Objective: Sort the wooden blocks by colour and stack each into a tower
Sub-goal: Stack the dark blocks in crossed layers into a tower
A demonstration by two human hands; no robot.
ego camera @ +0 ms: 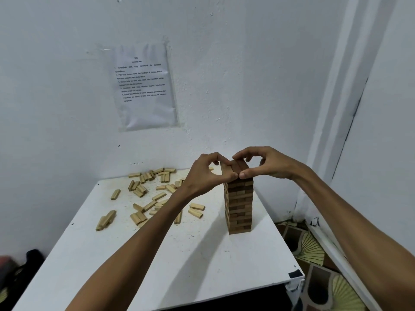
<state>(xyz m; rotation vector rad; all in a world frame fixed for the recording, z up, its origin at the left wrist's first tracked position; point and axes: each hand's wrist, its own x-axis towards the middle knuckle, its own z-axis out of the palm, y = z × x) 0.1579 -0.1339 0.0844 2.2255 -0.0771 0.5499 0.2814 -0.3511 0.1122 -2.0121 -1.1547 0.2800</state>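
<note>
A tall tower of dark brown wooden blocks [239,207] stands on the right part of the white table [197,261]. Both hands meet at its top layer [235,168]. My left hand [206,173] curls round the left side of the top blocks, thumb on the near face. My right hand [267,163] curls round the right side, thumb tip touching the left thumb. Several pale wooden blocks [143,198] lie scattered across the far left of the table.
The table sits in a corner of white walls, with a printed sheet [144,86] taped on the wall behind. A patterned floor [314,254] shows right of the table. Dark objects [22,270] lie at the lower left, beside the table.
</note>
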